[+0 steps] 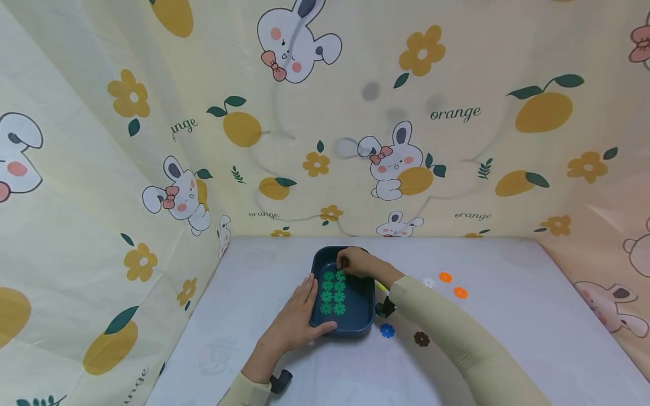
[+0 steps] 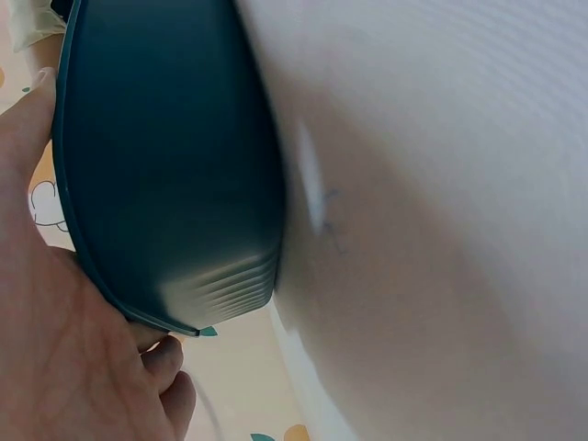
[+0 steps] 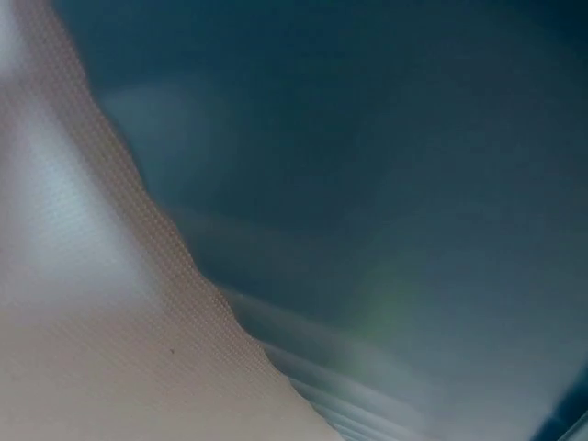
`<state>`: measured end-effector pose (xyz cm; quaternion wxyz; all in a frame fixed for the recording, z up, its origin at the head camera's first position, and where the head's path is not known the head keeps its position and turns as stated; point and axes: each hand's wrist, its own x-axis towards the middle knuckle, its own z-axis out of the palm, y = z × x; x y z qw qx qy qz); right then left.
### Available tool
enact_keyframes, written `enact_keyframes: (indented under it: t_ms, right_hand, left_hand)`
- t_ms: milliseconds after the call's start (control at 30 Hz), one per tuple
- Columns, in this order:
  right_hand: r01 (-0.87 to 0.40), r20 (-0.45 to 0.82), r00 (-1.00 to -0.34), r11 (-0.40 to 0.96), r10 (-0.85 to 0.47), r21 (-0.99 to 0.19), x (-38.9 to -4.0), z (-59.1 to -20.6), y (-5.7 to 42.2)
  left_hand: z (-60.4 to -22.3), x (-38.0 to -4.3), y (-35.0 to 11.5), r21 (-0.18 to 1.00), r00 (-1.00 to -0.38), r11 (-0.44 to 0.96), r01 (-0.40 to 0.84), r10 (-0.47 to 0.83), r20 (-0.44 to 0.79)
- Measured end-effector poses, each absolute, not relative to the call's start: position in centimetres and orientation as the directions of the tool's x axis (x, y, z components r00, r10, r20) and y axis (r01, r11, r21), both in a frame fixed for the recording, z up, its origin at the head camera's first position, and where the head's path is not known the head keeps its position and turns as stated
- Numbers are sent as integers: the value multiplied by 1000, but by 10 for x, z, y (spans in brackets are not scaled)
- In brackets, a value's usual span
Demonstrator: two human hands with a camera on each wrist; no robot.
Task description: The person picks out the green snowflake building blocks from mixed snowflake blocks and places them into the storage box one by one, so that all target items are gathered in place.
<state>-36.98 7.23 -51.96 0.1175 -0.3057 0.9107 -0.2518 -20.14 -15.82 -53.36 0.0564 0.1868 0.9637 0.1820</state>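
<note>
A dark blue rectangular tray [image 1: 358, 327] stands on the table, with several green flower-shaped pieces [image 1: 339, 296] laid in two columns on its left half. My left hand [image 1: 294, 316] rests on the tray's near left corner, its fingers straight along the left side and its thumb over the near rim. In the left wrist view the tray's outer wall [image 2: 175, 156] fills the middle. My right hand [image 1: 358, 262] reaches into the tray's far end, fingers bent, pinching a green piece [image 1: 341, 276] atop the right column. The right wrist view is blurred and shows the sleeve [image 3: 138, 322].
Right of the tray lie a white flower piece [image 1: 429, 282], two orange pieces [image 1: 460, 292], a blue piece [image 1: 387, 331] and a dark brown piece [image 1: 421, 339]. A yellow piece [image 1: 382, 286] is partly covered by the right arm. A patterned cloth [image 1: 315, 186] hangs behind the table.
</note>
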Motion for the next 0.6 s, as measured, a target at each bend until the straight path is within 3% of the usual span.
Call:
enact_keyframes:
  t_ms: [233,600]
  right_hand:
    - [-501,-37,-790,679,-612,-537,-369,-522,74]
    - [-502,40,-761,548,-647,-669,-361,-517,93]
  left_hand:
    - [-533,-202,-158,371,-922,862,344,385,-41]
    - [-530,-202,-162,369,-919,865,340,388,-63]
